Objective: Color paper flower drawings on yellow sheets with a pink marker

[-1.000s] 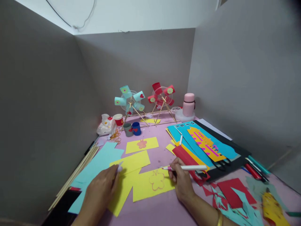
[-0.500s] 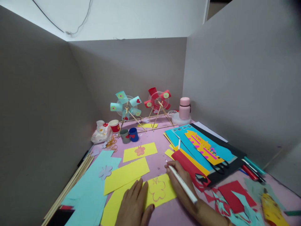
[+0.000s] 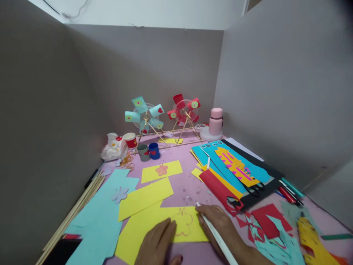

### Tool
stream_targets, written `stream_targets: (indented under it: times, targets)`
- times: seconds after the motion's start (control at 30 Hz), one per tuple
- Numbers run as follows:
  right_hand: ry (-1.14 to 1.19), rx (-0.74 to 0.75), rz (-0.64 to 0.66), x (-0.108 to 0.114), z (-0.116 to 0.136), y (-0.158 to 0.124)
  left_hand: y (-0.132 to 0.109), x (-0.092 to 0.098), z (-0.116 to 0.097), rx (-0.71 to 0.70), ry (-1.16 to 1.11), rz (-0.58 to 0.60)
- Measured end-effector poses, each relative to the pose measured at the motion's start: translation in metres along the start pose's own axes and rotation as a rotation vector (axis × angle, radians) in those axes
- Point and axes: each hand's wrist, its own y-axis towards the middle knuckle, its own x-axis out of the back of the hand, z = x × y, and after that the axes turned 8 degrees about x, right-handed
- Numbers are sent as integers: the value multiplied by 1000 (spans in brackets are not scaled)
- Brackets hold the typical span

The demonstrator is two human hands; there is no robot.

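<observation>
My left hand [image 3: 157, 243] lies with fingers stretched out on a yellow paper strip [image 3: 197, 228], beside a butterfly-like outline drawn on it in reddish line. My right hand [image 3: 217, 224] grips a white marker [image 3: 217, 235] and rests at the strip's right end. The marker's tip points away from me, near the strip's far edge and off the drawn outline. Another yellow strip [image 3: 146, 197] lies farther off. Beyond it is a yellow card [image 3: 172, 169] with a pinkish-orange butterfly shape [image 3: 161, 169].
Left lie light-blue paper sheets [image 3: 93, 221] and wooden sticks [image 3: 68, 221]. Two paper-cup wheels [image 3: 146, 114] on stick frames stand at the back, with small cups [image 3: 154, 151] in front. Right are scissors [image 3: 234, 201], red paper [image 3: 217, 189], scraps [image 3: 271, 235] and a pink bottle [image 3: 215, 123].
The camera view has tilted down a little. My right hand and the marker have shifted slightly toward the strip's right end; the left hand stays on the paper.
</observation>
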Motion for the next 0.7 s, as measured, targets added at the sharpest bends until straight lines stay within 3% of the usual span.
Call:
stream_targets:
  times: [0.23,0.47,0.7]
  targets:
    - [16,-10,28,10,6,-3,7,16,10,10,3,-1]
    - [21,98,279,29,21,-1,10,14,14,-53,56,3]
    - [18,209,235,26,14,-1,8,22,5,-31,159,18]
